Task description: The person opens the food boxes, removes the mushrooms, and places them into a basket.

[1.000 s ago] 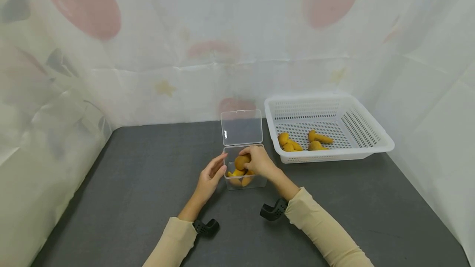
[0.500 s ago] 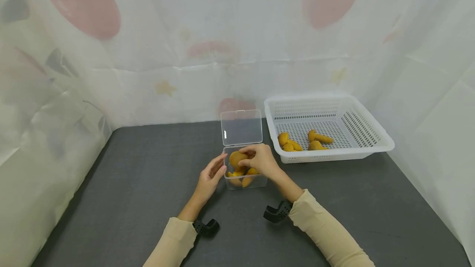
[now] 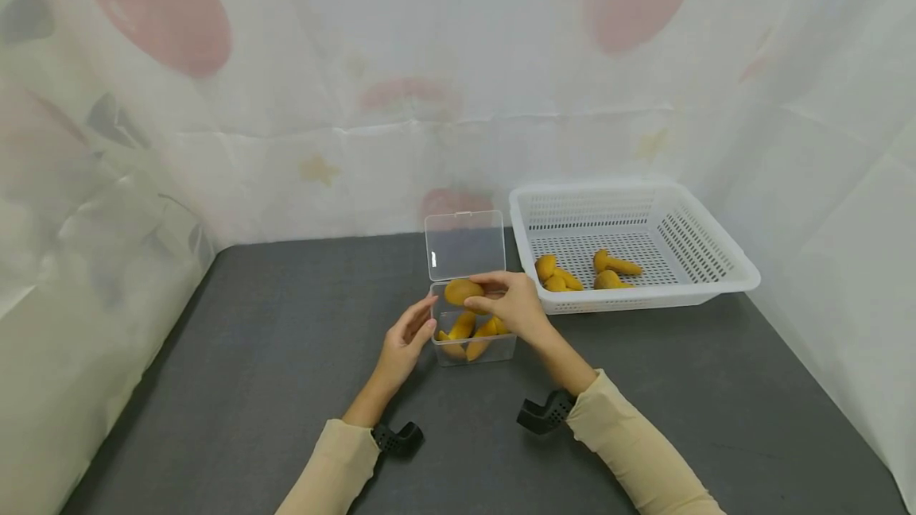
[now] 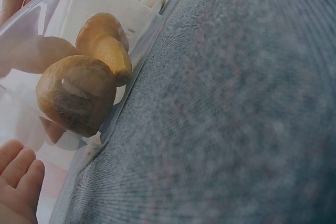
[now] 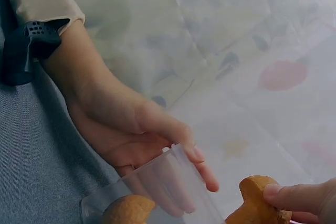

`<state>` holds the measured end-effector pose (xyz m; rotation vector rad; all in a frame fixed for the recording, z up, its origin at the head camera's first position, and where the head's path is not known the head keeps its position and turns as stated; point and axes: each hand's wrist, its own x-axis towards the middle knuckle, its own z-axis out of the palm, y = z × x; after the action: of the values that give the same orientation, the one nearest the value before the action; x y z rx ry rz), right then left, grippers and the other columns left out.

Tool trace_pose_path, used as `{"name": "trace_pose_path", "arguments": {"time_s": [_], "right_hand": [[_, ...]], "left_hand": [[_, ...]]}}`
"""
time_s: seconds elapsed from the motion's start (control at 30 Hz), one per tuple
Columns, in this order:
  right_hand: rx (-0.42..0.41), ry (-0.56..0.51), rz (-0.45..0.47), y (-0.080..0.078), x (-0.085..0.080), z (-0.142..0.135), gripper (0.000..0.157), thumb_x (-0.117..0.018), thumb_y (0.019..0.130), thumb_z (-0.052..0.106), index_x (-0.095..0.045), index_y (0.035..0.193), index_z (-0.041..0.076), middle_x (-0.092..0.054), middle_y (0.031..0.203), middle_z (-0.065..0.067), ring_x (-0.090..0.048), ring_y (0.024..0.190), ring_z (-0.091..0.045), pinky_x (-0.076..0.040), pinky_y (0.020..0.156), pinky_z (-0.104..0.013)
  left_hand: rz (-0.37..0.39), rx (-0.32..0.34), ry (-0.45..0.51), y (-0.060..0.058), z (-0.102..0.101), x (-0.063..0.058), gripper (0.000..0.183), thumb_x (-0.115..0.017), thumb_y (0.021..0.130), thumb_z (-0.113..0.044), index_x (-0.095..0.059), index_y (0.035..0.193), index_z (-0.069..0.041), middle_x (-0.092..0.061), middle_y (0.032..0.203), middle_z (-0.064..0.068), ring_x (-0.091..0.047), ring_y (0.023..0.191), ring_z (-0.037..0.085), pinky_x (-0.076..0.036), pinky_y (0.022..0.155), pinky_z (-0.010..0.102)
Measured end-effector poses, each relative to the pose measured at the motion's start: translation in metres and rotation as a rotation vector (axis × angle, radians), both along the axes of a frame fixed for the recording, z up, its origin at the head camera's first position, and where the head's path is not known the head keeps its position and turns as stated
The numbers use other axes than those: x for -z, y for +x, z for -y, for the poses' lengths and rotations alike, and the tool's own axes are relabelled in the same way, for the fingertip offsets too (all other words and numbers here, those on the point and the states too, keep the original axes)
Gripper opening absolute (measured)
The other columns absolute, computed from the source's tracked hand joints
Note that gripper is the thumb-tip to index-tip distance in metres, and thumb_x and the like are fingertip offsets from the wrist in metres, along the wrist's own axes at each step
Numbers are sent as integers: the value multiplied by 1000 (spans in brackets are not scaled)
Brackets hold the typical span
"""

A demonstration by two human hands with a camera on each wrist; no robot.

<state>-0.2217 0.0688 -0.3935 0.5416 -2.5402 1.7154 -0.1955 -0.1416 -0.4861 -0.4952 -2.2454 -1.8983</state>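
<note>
A yellow-brown mushroom (image 3: 461,292) is pinched between the thumb and fingers of my right hand (image 3: 517,304), over the clear plastic box (image 3: 506,351). In the right wrist view, that mushroom (image 5: 257,200) shows cap and stem, with the thumb pressing its side. My left hand (image 3: 402,346) rests against the box's left wall, fingers extended along the outside. Several mushrooms (image 4: 76,95) lie inside the box, seen through its wall in the left wrist view. The box's lid (image 3: 465,246) stands raised at the back.
A white perforated basket (image 3: 651,300) stands at the back right, with several mushrooms (image 3: 617,265) on its floor. The dark tabletop (image 3: 286,340) extends around the box. A white printed curtain (image 3: 343,86) hangs behind and at both sides.
My right hand has lifted the mushroom from inside the box to above its rim, and the mushroom has turned in the fingers. My left hand has stayed put.
</note>
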Motion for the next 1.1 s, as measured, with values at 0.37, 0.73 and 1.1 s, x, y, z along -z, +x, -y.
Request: {"name": "trace_pose_path", "arguments": {"time_s": [0.37, 0.73, 1.1], "right_hand": [[-9, -52, -27, 1, -2, -8, 39, -76, 81, 9, -67, 117, -3, -69, 113, -24, -69, 100, -35, -60, 83, -28], [45, -94, 25, 2, -12, -22, 39, -74, 84, 11, -66, 120, 0, -67, 120, -21, -65, 109, -33, -59, 87, -27], [98, -192, 40, 1, -20, -36, 41, -73, 84, 7, -64, 123, 0, -66, 121, -25, -62, 88, 8, -54, 83, -13]], "left_hand": [[3, 5, 2, 1, -1, -1, 41, -52, 98, -7, -48, 139, -1, -42, 150, 22, -39, 140, 37, -37, 103, 4], [-9, -1, 12, 1, -1, -1, 41, -53, 98, -6, -49, 138, 1, -43, 149, 23, -39, 138, 38, -38, 103, 4], [-25, -11, 5, 0, 0, 0, 40, -53, 97, -5, -49, 137, 2, -44, 148, 25, -40, 137, 38, -38, 103, 4]]}}
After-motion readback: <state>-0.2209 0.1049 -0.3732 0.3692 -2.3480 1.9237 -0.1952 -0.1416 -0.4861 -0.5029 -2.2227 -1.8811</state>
